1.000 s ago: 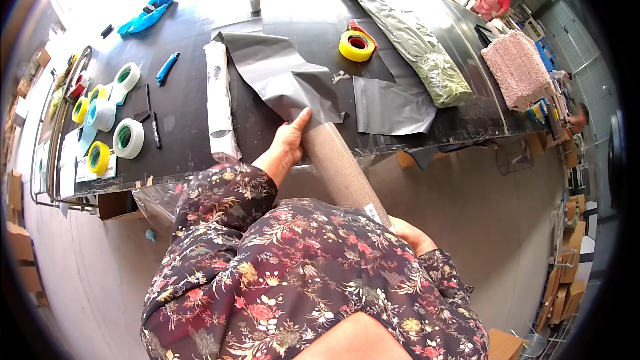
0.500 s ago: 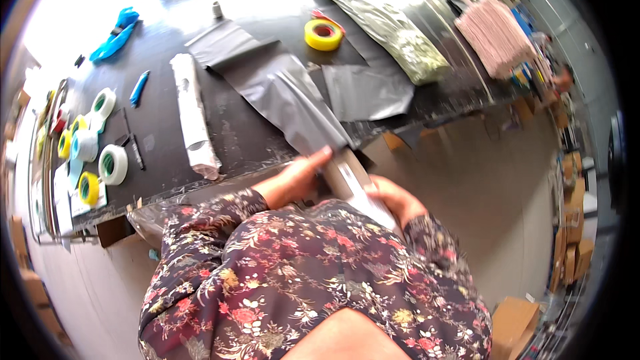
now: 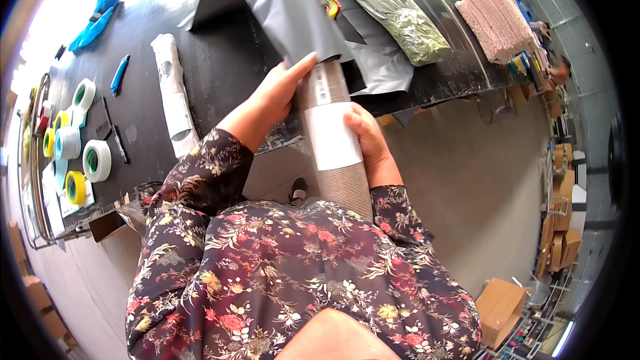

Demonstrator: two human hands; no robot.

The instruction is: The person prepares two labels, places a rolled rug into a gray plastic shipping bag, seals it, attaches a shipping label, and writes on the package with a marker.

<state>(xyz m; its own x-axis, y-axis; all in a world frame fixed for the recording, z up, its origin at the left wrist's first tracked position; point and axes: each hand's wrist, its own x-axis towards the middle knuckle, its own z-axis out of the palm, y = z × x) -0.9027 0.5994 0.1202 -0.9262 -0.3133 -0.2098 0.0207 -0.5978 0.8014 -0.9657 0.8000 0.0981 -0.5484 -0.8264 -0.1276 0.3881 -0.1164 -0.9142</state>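
I hold a long beige textured roll [image 3: 337, 160] with a white label against my body, its top end slipped into a grey plastic bag [image 3: 293, 7]. My left hand [image 3: 277, 90] grips the bag's mouth against the left side of the roll. My right hand [image 3: 367, 140] clasps the roll from the right, at the white label. The bag rises from the black table [image 3: 220, 67] toward the far side.
A rolled white bundle [image 3: 172, 93] lies left of my hands. Several tape rolls [image 3: 80, 153] sit at the table's left end, with a blue cutter [image 3: 120, 73] and blue gloves [image 3: 97, 20]. A green-filled clear bag [image 3: 400, 20] and pink knit stack [image 3: 497, 20] lie right. Cardboard boxes [image 3: 503, 303] stand on the floor.
The roll has risen more upright against my body and the grey bag has been drawn up over its top end. My right hand now clasps the roll at the label.
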